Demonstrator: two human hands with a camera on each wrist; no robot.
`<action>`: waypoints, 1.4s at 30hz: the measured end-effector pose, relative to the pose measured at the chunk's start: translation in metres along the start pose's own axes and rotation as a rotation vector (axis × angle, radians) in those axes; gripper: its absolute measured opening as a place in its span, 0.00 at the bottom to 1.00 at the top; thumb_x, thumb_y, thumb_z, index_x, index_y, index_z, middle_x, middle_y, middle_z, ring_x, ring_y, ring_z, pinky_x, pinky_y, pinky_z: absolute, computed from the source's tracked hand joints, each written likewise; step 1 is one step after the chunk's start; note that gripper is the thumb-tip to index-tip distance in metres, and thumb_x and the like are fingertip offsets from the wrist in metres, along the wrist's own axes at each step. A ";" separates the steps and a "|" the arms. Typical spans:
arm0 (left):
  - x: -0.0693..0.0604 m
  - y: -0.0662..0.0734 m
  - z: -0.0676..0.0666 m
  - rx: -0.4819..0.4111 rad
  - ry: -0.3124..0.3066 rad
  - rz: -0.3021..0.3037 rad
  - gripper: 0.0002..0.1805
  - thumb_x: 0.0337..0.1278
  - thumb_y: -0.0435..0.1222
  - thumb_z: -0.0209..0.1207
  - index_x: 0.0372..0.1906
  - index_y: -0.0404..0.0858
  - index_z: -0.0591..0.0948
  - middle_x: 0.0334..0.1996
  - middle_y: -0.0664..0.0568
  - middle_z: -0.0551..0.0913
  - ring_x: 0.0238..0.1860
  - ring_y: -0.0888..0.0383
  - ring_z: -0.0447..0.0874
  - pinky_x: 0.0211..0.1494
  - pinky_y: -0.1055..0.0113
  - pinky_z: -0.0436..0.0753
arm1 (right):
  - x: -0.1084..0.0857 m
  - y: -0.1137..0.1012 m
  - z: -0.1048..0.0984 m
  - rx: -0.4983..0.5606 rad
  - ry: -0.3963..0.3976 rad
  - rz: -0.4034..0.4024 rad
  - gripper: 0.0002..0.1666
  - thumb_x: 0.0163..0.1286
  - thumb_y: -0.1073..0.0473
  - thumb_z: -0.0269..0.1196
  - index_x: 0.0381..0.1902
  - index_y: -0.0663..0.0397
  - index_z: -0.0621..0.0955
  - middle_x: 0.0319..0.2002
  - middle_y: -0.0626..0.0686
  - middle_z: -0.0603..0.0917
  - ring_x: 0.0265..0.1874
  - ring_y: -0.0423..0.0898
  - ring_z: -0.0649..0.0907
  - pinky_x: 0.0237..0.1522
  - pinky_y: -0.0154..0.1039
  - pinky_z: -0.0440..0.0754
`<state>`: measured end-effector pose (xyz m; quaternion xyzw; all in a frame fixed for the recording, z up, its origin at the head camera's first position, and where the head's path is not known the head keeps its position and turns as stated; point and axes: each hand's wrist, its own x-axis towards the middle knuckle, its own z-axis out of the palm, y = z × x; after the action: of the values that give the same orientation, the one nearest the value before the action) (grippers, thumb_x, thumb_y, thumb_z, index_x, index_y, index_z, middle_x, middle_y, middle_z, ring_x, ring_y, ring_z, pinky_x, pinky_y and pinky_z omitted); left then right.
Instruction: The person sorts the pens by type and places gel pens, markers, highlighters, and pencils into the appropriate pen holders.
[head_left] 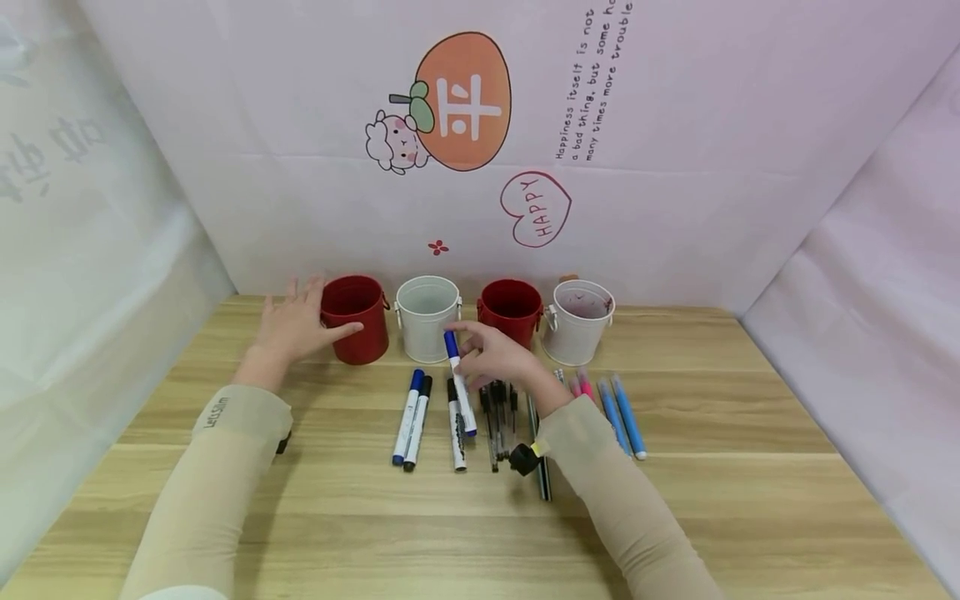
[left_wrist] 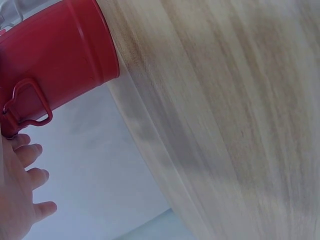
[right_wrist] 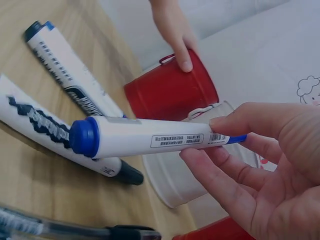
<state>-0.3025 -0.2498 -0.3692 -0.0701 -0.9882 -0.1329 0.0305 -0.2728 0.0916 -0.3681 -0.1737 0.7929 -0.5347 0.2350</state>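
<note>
Between thumb and fingers, my right hand (head_left: 495, 358) pinches a white marker with a blue cap (right_wrist: 150, 137), raised above the wood table. Its blue end plug points toward the camera in the right wrist view. My left hand (head_left: 298, 323) is at the leftmost red bucket (head_left: 363, 337), thumb lying along its front and the other fingers spread straight at its far-left side. Beneath the right hand, a black-capped marker (head_left: 457, 433) lies beside several black pens (head_left: 492, 429). Two more markers (head_left: 408, 421), one blue-capped and one black-capped, lie side by side to the left.
Along the back stand a white bucket (head_left: 427, 325), a second red bucket (head_left: 512, 304) and a second white bucket (head_left: 579, 329). Pink pens (head_left: 584, 382) and blue pens (head_left: 628, 421) lie at the right, partly behind my forearm. White printed cloth (head_left: 300, 208) hangs behind and at both sides.
</note>
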 end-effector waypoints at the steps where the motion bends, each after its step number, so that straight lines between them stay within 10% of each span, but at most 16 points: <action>1: 0.000 0.000 0.000 0.000 -0.001 0.000 0.66 0.57 0.75 0.52 0.81 0.30 0.46 0.79 0.29 0.49 0.78 0.28 0.37 0.73 0.26 0.36 | 0.000 -0.001 -0.001 0.005 0.002 -0.002 0.42 0.68 0.71 0.64 0.77 0.48 0.66 0.52 0.63 0.77 0.43 0.55 0.86 0.46 0.55 0.88; 12: -0.001 0.001 0.002 0.018 0.003 -0.002 0.64 0.58 0.73 0.53 0.81 0.30 0.47 0.78 0.28 0.51 0.79 0.28 0.38 0.73 0.26 0.38 | 0.006 -0.017 -0.009 0.009 0.071 -0.098 0.43 0.68 0.71 0.66 0.78 0.49 0.65 0.54 0.64 0.78 0.45 0.56 0.86 0.43 0.51 0.89; 42: 0.001 0.000 0.001 0.017 0.011 0.002 0.64 0.59 0.72 0.54 0.81 0.30 0.47 0.79 0.29 0.50 0.79 0.29 0.37 0.74 0.26 0.36 | 0.063 -0.043 0.034 0.568 0.631 -0.462 0.40 0.71 0.71 0.65 0.76 0.48 0.64 0.56 0.61 0.78 0.51 0.52 0.85 0.48 0.43 0.87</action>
<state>-0.3034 -0.2497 -0.3707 -0.0701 -0.9890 -0.1248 0.0367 -0.3049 0.0160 -0.3506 -0.1036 0.5888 -0.7949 -0.1038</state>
